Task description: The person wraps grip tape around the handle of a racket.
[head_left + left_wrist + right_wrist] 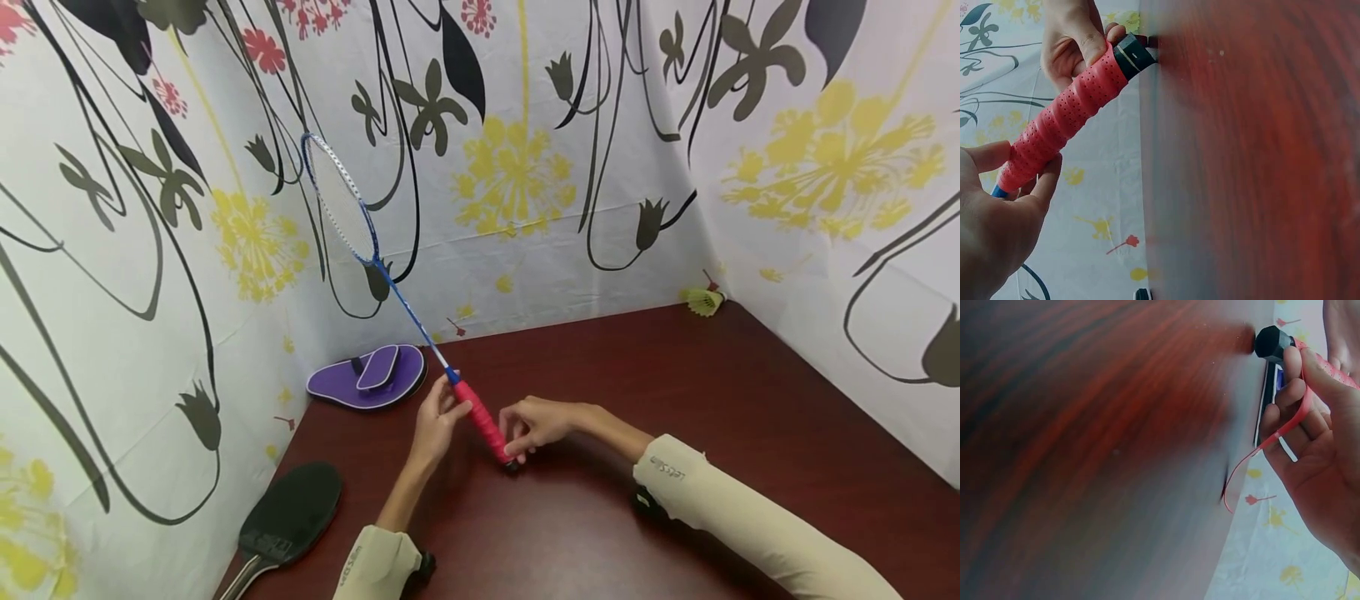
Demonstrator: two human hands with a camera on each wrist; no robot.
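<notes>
A blue and white badminton racket [412, 315] slants up to the left over the table, its head near the back wall cloth. Pinkish-red perforated grip tape [1063, 115] is wound around its handle. My left hand [435, 425] holds the handle's upper end between thumb and fingers. Near the black butt cap [1270, 344], my right hand [543, 419] pinches the tape with thumb and forefinger. From that hand a loose tape strip [1298, 417] trails across the fingers and hangs below, seen in the right wrist view. The racket's butt is close to the tabletop.
On the dark red wooden table [600, 517] lies a purple paddle case [337, 382] at the back left. A black table tennis paddle [292, 508] is at the near left. In the back right corner sits a yellow shuttlecock [703, 302]. Patterned cloth [615, 183] surrounds the table.
</notes>
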